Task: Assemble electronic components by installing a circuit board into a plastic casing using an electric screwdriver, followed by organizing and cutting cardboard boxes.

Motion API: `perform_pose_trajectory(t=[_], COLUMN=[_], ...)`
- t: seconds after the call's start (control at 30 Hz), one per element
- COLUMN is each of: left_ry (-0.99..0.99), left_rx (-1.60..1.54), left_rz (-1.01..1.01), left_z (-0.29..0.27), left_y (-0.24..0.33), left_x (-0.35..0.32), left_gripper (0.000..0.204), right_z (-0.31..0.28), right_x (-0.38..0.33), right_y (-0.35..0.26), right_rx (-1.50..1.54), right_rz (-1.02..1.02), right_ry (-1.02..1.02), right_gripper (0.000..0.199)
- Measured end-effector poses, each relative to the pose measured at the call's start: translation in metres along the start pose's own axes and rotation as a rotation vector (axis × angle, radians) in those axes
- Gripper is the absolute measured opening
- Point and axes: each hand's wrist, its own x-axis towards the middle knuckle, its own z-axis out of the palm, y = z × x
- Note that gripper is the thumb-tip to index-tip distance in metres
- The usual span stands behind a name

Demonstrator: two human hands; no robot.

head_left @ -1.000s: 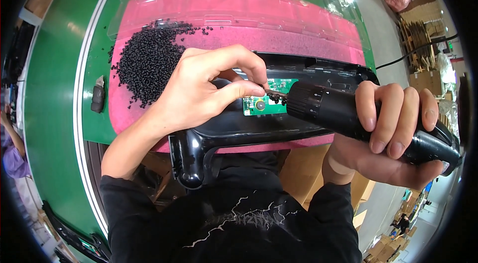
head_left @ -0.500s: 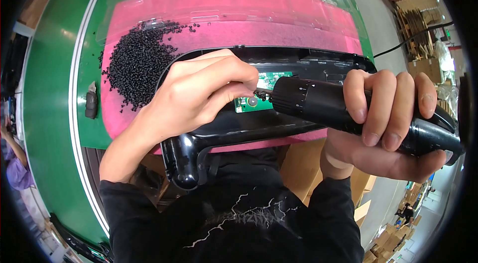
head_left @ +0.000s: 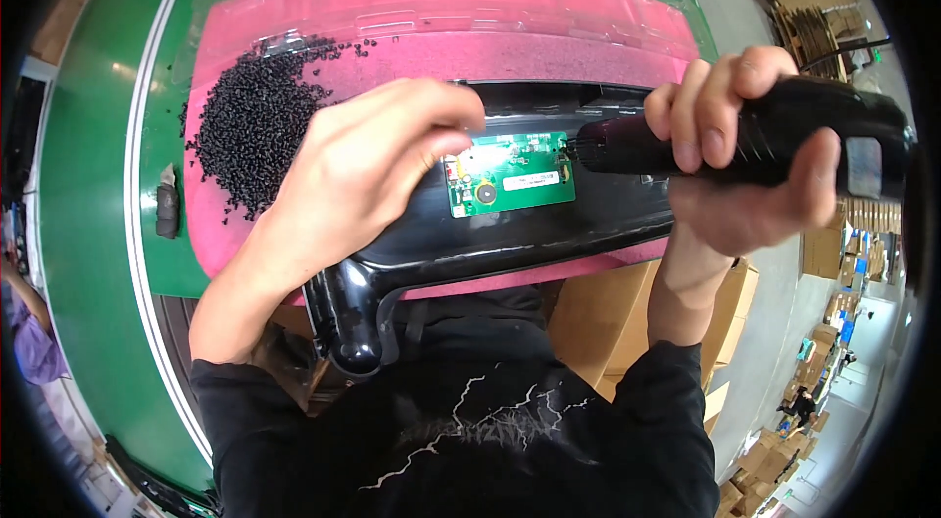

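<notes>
circuit board (head_left: pixel 539 197): white label (head_left: pixel 530 181) | right hand (head_left: pixel 714 131): stickered screwdriver (head_left: pixel 821 121) | shirt (head_left: pixel 461 479): lettering (head_left: pixel 505 433)

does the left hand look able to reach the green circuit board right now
Probably yes: the left hand is by the left edge of the green circuit board, which looks mostly uncovered, with the black power screwdriver only at the right edge.

Glossy black plastic forms the smooth, curved housing (head_left: pixel 549 236), streaked with reflections. The circuit board (head_left: pixel 539 197) has a smooth green face with shiny, metallic-looking spots. The handheld driver (head_left: pixel 632 148) looks like duller black plastic. The heaped screws (head_left: pixel 250 131) look dark, faintly glinting, rough in mass. Clear, shiny plastic makes the moulded tray (head_left: pixel 451 16); the pink mat (head_left: pixel 510 57) is matt, the green bench (head_left: pixel 98 175) smooth with a soft sheen, the shirt (head_left: pixel 343 430) matt black cloth.
</notes>
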Motion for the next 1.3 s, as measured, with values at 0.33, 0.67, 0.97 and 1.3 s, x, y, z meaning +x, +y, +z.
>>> perform_pose_trajectory(t=[0.33, 0.67, 0.97, 1.3], left_ry=[-0.254, -0.383, -0.382, -0.128], left_rx=[0.043, 0.344, 0.356, -0.141], left_rz=[-0.027, -0.12, -0.111, 0.026], left_z=[0.005, 0.001, 0.0, 0.002], left_y=[-0.005, 0.002, -0.001, 0.002], left_x=[-0.007, -0.008, -0.011, -0.002], left_gripper=[0.017, 0.029, 0.029, 0.028], right_z=[-0.013, 0.003, 0.014, 0.028], right_x=[-0.001, 0.0, 0.002, -0.005], right_y=[0.015, 0.015, 0.02, -0.016], right_rx=[0.039, -0.197, -0.34, 0.403], right_rz=[0.0, 0.114, 0.081, -0.024], right_ry=[-0.061, -0.013, 0.013, -0.09], right_gripper=[0.037, 0.046, 0.043, 0.04])
